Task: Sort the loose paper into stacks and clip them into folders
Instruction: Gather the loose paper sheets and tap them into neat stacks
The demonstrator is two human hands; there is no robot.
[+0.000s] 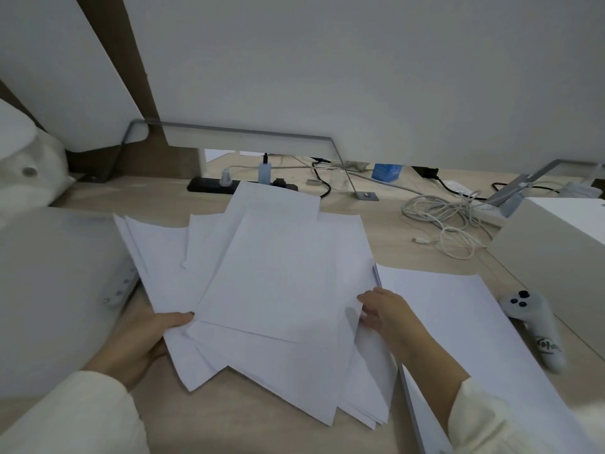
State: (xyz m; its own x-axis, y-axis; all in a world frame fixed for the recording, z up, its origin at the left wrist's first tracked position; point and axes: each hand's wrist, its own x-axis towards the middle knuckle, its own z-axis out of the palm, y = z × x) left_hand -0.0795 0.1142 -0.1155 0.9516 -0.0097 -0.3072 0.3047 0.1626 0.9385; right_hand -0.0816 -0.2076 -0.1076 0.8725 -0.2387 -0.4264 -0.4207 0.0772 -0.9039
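Clearly early: a messy fan of loose white paper sheets [271,290] lies centre, with the left hand [140,342] and right hand [388,314] each pinching an edge. One squared white stack [465,322] sits to the right; nothing looks clipped yet.

Just one wide-angle view from head height, tilted forward and down onto the desk [383,231]. Close in over the loose paper [278,283], wall [360,77] up top.

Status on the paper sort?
Left hand, right hand grip pile edges. Pile fanned, unsquared; neat stack to its right. Controller beside stack, clear of hands.
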